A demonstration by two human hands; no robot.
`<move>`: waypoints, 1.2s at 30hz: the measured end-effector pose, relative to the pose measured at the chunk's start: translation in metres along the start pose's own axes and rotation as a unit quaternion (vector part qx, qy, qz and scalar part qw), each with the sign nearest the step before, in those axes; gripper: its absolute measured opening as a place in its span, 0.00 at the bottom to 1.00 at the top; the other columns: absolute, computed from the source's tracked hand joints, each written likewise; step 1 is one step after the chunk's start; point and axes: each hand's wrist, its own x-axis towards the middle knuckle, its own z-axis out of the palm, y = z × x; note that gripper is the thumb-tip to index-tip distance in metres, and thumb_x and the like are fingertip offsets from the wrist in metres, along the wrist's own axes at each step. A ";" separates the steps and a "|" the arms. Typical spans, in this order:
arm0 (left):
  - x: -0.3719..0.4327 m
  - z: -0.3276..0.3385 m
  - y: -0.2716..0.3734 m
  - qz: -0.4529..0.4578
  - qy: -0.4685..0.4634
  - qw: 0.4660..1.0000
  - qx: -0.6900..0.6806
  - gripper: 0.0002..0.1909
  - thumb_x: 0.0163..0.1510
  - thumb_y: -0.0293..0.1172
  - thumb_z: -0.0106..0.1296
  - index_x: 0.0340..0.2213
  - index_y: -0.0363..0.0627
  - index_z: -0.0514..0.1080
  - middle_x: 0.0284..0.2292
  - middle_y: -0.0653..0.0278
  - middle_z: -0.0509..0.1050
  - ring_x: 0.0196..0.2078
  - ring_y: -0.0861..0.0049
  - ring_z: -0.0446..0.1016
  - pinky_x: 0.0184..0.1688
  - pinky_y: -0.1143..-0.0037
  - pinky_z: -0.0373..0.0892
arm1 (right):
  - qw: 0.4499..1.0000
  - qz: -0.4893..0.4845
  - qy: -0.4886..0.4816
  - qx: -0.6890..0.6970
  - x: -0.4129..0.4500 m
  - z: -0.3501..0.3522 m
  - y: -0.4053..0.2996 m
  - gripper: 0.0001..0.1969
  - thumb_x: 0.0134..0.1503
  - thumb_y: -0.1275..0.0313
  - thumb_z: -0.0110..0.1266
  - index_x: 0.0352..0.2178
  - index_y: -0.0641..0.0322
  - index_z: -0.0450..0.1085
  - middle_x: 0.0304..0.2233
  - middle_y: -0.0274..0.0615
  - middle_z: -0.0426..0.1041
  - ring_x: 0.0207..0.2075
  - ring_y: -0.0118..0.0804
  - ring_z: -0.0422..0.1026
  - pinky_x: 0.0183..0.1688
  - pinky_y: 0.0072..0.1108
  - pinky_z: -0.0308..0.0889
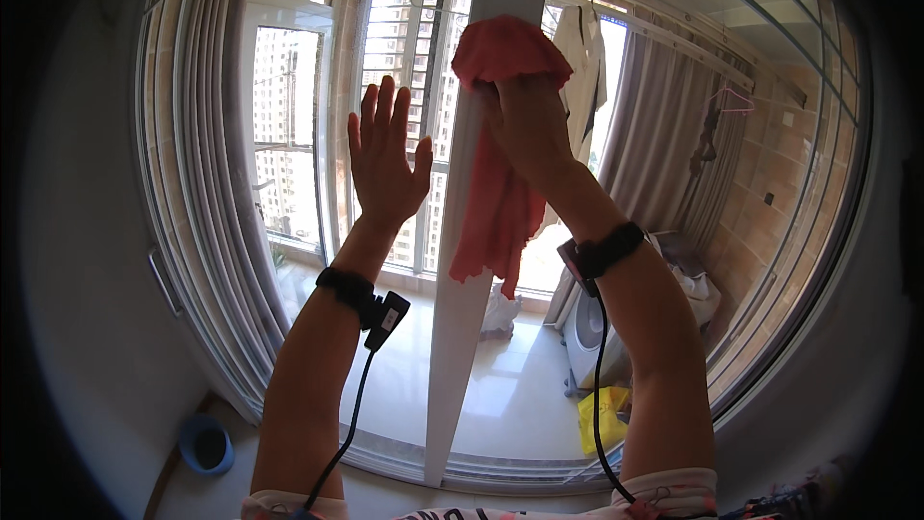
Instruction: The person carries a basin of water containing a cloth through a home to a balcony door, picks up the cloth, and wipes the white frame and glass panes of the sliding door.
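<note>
Before me stands a glass sliding door with a pale vertical frame bar [462, 347] down its middle. My right hand [530, 119] holds a red cloth [509, 50] against the upper part of this bar; one end of the cloth hangs down below the hand, and the fingertips are hidden in its folds. To the left of the bar, my left hand [390, 152] is raised with its fingers apart and nothing in it, in front of the glass; whether it touches the pane I cannot tell. Each wrist wears a black strap with a small device and a cable.
A blue bucket [206, 445] stands on the floor at lower left. Behind the glass are grey curtains [660, 115], a white garment [579, 72] on a hanger, a washing machine [586, 332] and a yellow bag [603, 419]. A door handle [165, 282] is at the left.
</note>
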 end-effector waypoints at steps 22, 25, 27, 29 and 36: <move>0.000 0.004 -0.001 -0.003 0.024 1.000 -0.020 0.31 0.59 0.43 0.39 0.61 0.49 0.52 0.63 0.62 0.52 0.66 0.65 0.47 0.64 0.57 0.42 | 0.996 -0.034 -0.039 -0.071 -0.009 -0.023 0.010 0.11 0.49 0.69 0.54 0.32 0.64 0.71 0.34 0.52 0.73 0.37 0.55 0.70 0.45 0.37 0.65; -0.001 0.000 -0.001 -0.008 0.017 1.000 -0.020 0.31 0.57 0.42 0.42 0.61 0.50 0.53 0.63 0.61 0.52 0.66 0.65 0.47 0.64 0.57 0.42 | 0.994 -0.032 -0.017 -0.105 -0.004 -0.021 -0.015 0.06 0.46 0.72 0.53 0.28 0.59 0.72 0.28 0.49 0.73 0.36 0.56 0.69 0.43 0.38 0.62; 0.001 0.000 -0.003 -0.020 0.002 0.999 -0.026 0.31 0.56 0.40 0.44 0.61 0.51 0.53 0.63 0.61 0.51 0.66 0.64 0.48 0.64 0.56 0.42 | 0.986 -0.005 -0.034 -0.162 -0.004 -0.023 -0.033 0.06 0.45 0.72 0.54 0.28 0.59 0.72 0.28 0.50 0.73 0.36 0.55 0.69 0.43 0.38 0.62; 0.000 -0.002 -0.003 -0.024 -0.004 0.999 -0.032 0.32 0.56 0.39 0.45 0.61 0.51 0.54 0.63 0.61 0.51 0.66 0.64 0.48 0.64 0.55 0.43 | 0.974 0.022 -0.052 -0.219 -0.005 -0.018 -0.033 0.07 0.44 0.72 0.55 0.28 0.59 0.72 0.29 0.50 0.73 0.35 0.55 0.69 0.42 0.38 0.62; -0.001 0.004 -0.002 -0.007 0.028 0.999 -0.028 0.30 0.59 0.43 0.40 0.61 0.51 0.53 0.63 0.62 0.52 0.66 0.66 0.48 0.64 0.57 0.43 | 0.977 0.143 -0.030 -0.156 0.022 -0.053 0.002 0.07 0.44 0.72 0.54 0.22 0.66 0.72 0.28 0.54 0.73 0.34 0.54 0.71 0.37 0.37 0.67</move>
